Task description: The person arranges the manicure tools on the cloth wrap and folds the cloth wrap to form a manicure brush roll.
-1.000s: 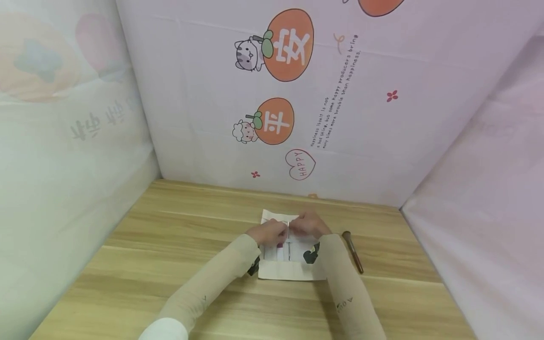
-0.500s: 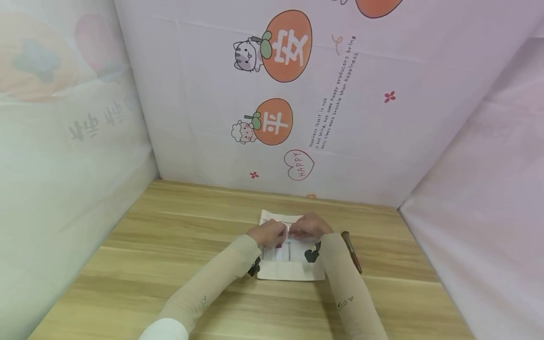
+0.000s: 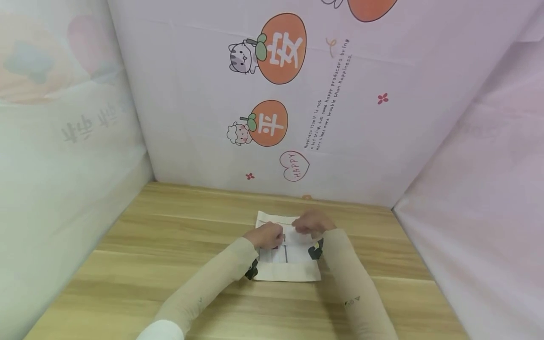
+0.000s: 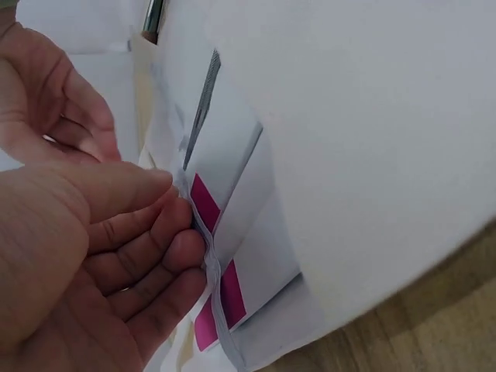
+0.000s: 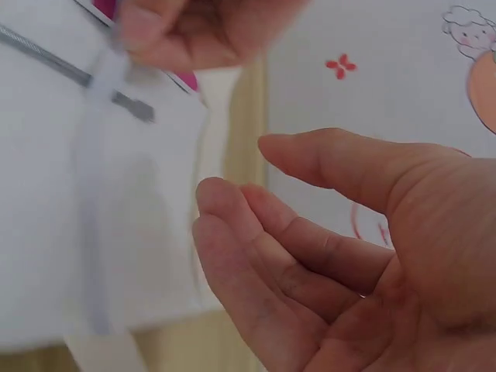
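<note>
A white fabric pouch (image 3: 289,272) lies unfolded on the wooden table. A pale elastic band (image 4: 215,271) crosses it, and my left hand (image 3: 267,235) pinches this band between thumb and fingers. Under the band sits a slim metal tool (image 4: 203,101) with a knurled shaft; its flattened end pokes out past the band in the right wrist view. White flat pieces with magenta ends (image 4: 205,203) are tucked beside it. My right hand (image 3: 313,222) is over the pouch's far right corner, thumb and fingers apart, holding nothing.
The wooden tabletop (image 3: 170,236) is bounded by white printed cloth walls (image 3: 204,156) at the back and sides. A dark stick with a coppery end (image 4: 153,22) lies beyond the pouch in the left wrist view. Black wrist cameras (image 3: 315,250) are strapped on both wrists.
My right hand has let go of the metal tool and drawn away to the right. The tool's far end sits lower, closer to the band. The brush has become hidden behind the right sleeve.
</note>
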`<state>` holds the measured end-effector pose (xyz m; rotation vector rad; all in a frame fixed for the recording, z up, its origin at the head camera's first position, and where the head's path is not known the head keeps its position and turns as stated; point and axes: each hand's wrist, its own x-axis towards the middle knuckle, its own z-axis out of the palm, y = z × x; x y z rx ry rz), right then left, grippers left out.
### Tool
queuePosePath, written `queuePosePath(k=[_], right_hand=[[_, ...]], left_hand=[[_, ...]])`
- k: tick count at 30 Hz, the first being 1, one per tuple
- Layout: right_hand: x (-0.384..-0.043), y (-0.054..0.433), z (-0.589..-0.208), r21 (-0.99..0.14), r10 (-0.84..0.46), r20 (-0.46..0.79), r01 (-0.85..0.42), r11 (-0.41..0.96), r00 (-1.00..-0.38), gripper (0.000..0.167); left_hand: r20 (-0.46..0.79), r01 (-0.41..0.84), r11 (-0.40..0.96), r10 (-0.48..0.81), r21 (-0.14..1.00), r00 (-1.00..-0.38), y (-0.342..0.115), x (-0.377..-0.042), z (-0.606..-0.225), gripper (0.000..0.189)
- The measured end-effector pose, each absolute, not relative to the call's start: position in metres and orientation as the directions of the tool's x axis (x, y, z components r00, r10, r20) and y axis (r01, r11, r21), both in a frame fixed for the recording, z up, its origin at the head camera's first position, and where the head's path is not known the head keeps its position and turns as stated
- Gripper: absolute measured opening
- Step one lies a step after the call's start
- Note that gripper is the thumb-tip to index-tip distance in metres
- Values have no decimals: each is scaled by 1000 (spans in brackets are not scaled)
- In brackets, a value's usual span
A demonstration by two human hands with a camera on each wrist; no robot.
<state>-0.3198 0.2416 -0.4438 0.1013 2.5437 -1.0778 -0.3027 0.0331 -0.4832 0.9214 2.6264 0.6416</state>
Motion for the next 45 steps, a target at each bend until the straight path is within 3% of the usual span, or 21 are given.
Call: queuePosePath(k=[7, 11, 21, 33, 45], right_hand=[[-319, 285, -408, -673, -58, -350, 208, 710, -935, 27], [-317, 312, -397, -558, -20, -345, 188, 808, -938, 22], [-303, 357, -413, -303, 84, -380, 209, 930, -921, 41], [-291, 376, -453, -379, 144, -356, 283, 881, -923, 45], [-288, 377, -469, -425, 124, -339, 270, 864, -933, 38]], left_hand=[[-69, 527, 660, 656, 536, -752, 32, -303, -481, 11], [-46, 549, 645, 669, 532, -742, 37, -304, -481, 7], [-11, 627, 651, 698, 428, -716, 57, -308, -486, 7], [-22, 655, 646, 719, 392, -695, 64, -305, -491, 9], [10, 680, 616, 738, 399, -674, 67, -305, -494, 14]])
